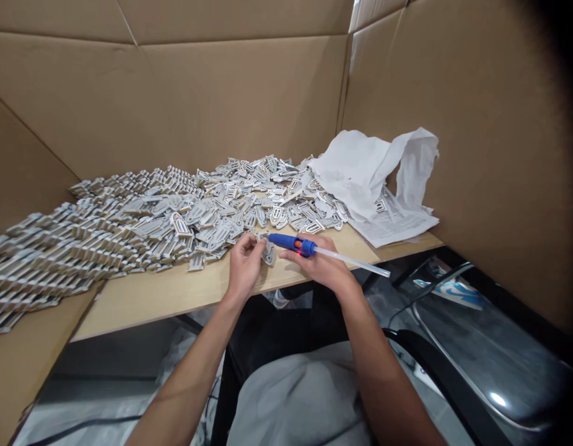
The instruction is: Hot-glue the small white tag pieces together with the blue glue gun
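My left hand (243, 263) pinches a small grey-white flat piece (268, 254) with a rounded end, just above the board's front part. In my right hand (324, 263) is a blue glue gun (286, 241) with a long translucent glue stick (354, 260) poking out of its back. A small red light glows on the gun. Its nozzle end meets the flat piece near my left fingertips; whether it touches cannot be made out. Behind my hands lies a loose heap of similar flat pieces (221, 217), and on the left many are stacked in slanting rows (49, 254).
A light wooden board (160, 297) carries the pieces. Crumpled white paper (355, 161) and printed sheets (398, 223) lie at the back right. Cardboard walls (244, 99) enclose the back and sides. A dark glossy surface (490, 347) with a cable stands low at the right.
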Tool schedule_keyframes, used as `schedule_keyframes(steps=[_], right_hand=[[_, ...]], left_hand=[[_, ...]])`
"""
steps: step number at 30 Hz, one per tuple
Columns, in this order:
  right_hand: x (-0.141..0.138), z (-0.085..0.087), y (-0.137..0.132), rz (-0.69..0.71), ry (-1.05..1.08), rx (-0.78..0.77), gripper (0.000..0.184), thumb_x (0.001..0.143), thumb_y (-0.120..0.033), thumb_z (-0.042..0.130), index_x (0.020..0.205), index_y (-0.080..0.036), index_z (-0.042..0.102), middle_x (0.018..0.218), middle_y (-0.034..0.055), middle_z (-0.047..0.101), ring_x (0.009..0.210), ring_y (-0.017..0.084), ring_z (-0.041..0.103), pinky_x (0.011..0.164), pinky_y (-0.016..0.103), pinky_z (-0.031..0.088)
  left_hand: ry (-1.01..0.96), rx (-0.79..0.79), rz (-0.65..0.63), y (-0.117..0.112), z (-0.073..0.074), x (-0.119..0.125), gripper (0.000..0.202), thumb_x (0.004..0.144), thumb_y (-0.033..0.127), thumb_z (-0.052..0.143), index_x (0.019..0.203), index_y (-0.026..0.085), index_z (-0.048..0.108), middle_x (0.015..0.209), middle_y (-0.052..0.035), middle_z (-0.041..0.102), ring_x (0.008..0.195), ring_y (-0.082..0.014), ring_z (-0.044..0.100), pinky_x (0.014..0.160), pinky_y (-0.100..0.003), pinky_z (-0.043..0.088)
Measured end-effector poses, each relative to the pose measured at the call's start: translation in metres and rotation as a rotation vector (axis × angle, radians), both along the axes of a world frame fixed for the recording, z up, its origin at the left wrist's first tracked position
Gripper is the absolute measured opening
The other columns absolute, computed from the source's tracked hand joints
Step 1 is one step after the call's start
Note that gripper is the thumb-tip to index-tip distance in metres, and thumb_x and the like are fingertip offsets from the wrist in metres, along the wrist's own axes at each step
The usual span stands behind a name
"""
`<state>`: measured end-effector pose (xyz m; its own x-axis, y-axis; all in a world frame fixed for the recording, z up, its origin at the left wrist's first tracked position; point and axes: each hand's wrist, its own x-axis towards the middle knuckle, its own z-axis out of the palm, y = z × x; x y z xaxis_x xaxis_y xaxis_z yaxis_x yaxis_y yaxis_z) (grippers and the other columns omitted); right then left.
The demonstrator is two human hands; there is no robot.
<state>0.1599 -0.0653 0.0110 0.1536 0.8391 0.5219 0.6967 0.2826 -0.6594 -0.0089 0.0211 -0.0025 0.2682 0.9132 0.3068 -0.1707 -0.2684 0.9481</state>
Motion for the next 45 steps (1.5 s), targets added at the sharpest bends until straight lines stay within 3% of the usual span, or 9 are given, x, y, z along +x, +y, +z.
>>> schedule_keyframes(steps=[7, 15, 23, 31, 37, 40, 45], right_hand=[[-0.001, -0.003, 0.002, 0.014, 0.006, 0.019, 0.046, 0.088, -0.063, 0.069, 0.074, -0.021, 0.058, 0.069, -0.0012, 0.058, 0.062, 0.014, 0.049, 0.063, 0.027, 0.038], [-0.001, -0.001, 0.0, 0.005, -0.013, 0.014, 0.045, 0.089, -0.061, 0.071, 0.074, -0.021, 0.057, 0.07, -0.0012, 0.058, 0.062, 0.014, 0.048, 0.063, 0.027, 0.037], [-0.006, 0.011, -0.007, 0.054, -0.135, 0.0, 0.044, 0.094, -0.053, 0.068, 0.071, -0.02, 0.052, 0.072, -0.0001, 0.056, 0.066, 0.014, 0.05, 0.064, 0.027, 0.033], [-0.007, 0.005, -0.007, 0.058, -0.207, 0.039, 0.041, 0.096, -0.05, 0.066, 0.073, -0.02, 0.05, 0.072, 0.0006, 0.056, 0.064, 0.014, 0.048, 0.063, 0.027, 0.032], [-0.016, 0.005, -0.003, -0.13, 0.014, 0.222, 0.037, 0.095, -0.046, 0.066, 0.075, -0.022, 0.046, 0.074, 0.0007, 0.054, 0.068, 0.016, 0.049, 0.067, 0.027, 0.037], [-0.017, 0.003, 0.0, -0.193, 0.107, 0.104, 0.03, 0.093, -0.044, 0.066, 0.078, -0.022, 0.053, 0.072, 0.0006, 0.059, 0.068, 0.017, 0.054, 0.067, 0.028, 0.039], [-0.016, -0.003, 0.004, -0.103, 0.334, -0.045, 0.022, 0.089, -0.042, 0.065, 0.088, -0.02, 0.064, 0.079, 0.002, 0.068, 0.07, 0.018, 0.062, 0.069, 0.029, 0.045]], left_hand=[[-0.036, -0.02, -0.003, -0.001, 0.0, 0.0, 0.033, 0.081, 0.041, 0.078, 0.072, 0.02, 0.054, 0.066, 0.0036, 0.047, 0.058, -0.0107, 0.043, 0.053, -0.022, 0.035], [-0.018, -0.044, 0.005, -0.001, 0.001, 0.001, 0.029, 0.084, 0.035, 0.074, 0.072, 0.02, 0.053, 0.068, 0.0033, 0.047, 0.058, -0.0098, 0.042, 0.052, -0.022, 0.034], [0.041, 0.045, 0.029, -0.003, -0.001, -0.001, 0.028, 0.087, 0.034, 0.07, 0.072, 0.02, 0.051, 0.069, 0.0032, 0.043, 0.062, -0.0108, 0.042, 0.056, -0.021, 0.034], [0.038, 0.06, 0.028, -0.001, -0.004, -0.001, 0.028, 0.085, 0.039, 0.072, 0.073, 0.02, 0.055, 0.067, 0.0026, 0.05, 0.059, -0.0109, 0.046, 0.053, -0.021, 0.036], [-0.009, -0.045, 0.037, -0.002, -0.001, 0.0, 0.031, 0.08, 0.04, 0.079, 0.074, 0.019, 0.057, 0.069, 0.0028, 0.056, 0.061, -0.0114, 0.056, 0.06, -0.023, 0.048], [-0.099, -0.15, -0.003, -0.001, 0.001, 0.001, 0.033, 0.072, 0.038, 0.087, 0.08, 0.017, 0.063, 0.076, -0.0001, 0.065, 0.068, -0.0144, 0.065, 0.071, -0.028, 0.056], [-0.18, -0.292, -0.063, 0.001, 0.002, 0.001, 0.046, 0.06, 0.036, 0.096, 0.088, 0.013, 0.067, 0.088, -0.0067, 0.074, 0.074, -0.0187, 0.073, 0.079, -0.032, 0.058]])
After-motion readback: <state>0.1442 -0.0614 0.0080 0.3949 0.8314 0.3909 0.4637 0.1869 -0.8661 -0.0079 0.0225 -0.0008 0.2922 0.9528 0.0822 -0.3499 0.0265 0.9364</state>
